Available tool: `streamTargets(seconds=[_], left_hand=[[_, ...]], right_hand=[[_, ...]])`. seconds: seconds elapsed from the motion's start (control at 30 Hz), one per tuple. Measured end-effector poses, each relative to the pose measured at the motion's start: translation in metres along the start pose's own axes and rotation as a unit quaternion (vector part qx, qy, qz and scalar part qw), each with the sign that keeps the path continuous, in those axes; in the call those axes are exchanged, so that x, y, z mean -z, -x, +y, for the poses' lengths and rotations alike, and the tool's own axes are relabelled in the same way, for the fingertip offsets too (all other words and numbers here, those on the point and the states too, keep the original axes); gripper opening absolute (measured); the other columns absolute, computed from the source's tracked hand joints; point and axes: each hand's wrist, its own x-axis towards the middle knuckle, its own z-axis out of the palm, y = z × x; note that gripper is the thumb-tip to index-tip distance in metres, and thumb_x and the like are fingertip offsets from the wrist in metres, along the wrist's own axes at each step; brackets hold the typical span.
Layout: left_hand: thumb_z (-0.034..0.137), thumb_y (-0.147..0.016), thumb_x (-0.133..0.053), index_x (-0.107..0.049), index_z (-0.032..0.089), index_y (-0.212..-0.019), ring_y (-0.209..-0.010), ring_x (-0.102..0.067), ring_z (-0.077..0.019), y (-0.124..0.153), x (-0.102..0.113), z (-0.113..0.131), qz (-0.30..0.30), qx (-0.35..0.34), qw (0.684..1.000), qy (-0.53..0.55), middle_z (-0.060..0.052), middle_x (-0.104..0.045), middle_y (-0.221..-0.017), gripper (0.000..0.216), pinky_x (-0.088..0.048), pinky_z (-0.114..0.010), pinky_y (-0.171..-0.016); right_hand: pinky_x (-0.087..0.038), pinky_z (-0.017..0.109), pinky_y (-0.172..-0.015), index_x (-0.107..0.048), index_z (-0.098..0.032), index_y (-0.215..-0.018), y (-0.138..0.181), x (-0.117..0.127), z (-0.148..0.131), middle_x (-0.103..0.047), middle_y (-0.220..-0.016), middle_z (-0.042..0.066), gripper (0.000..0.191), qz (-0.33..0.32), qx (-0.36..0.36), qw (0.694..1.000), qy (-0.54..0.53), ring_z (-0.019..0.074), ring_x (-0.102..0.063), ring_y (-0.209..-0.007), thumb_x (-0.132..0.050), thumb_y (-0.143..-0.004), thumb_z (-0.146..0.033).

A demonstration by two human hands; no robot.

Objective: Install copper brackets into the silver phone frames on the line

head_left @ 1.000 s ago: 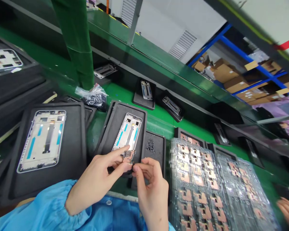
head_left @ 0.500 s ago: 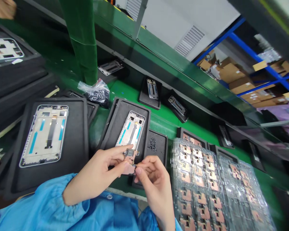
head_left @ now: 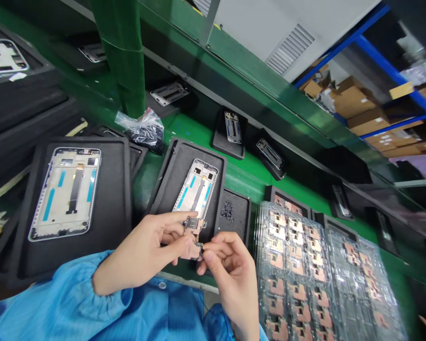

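Left hand (head_left: 149, 251) pinching a copper-toned circuit board (head_left: 192, 232) between thumb and fingers, just by a phone frame (head_left: 199, 187) in its black tray (head_left: 172, 170). Right hand (head_left: 232, 270) at the board's edge, thumb near forefinger; whether pinching, cannot tell. Clear trays (head_left: 351, 296) alongside.

The head-worn camera looked forward and down over the blue fabric sleeves (head_left: 57, 293), near the bare left hand (head_left: 145, 251) and bare right hand (head_left: 232, 270); its view leaned, the long green rail (head_left: 255, 80) slanting down rightward, blue shelving (head_left: 386, 65) far beyond.
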Motion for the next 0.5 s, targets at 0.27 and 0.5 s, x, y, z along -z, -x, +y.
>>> streamTargets(seconds=[0.27,0.5], left_hand=[[0.034,-0.097,-0.066,-0.053,0.011,-0.148,-0.075,-0.071,-0.0153,-0.0008,-0.0009,0.0039,0.012,0.007,1.000,0.014,-0.003,-0.077,-0.083,0.057,-0.056,-0.020,-0.058],[0.034,-0.098,-0.065,-0.053,0.014,-0.149,-0.079,-0.073,-0.0147,-0.0022,0.0002,-0.0001,0.006,-0.003,1.000,0.009,-0.001,-0.078,-0.087,0.057,-0.056,-0.018,-0.060]], right_hand=[[-0.056,0.022,-0.058,-0.062,-0.021,-0.101,0.0022,0.0018,-0.0046,-0.075,-0.083,0.002,0.023,0.001,-0.021,1.000,-0.004,0.0114,-0.069,-0.058,-0.077,-0.092,-0.036],[-0.055,0.017,-0.057,-0.061,-0.022,-0.098,-0.0009,-0.0018,-0.0043,-0.070,-0.076,-0.001,0.022,-0.003,-0.028,1.000,-0.006,0.0087,-0.066,-0.059,-0.078,-0.092,-0.034]])
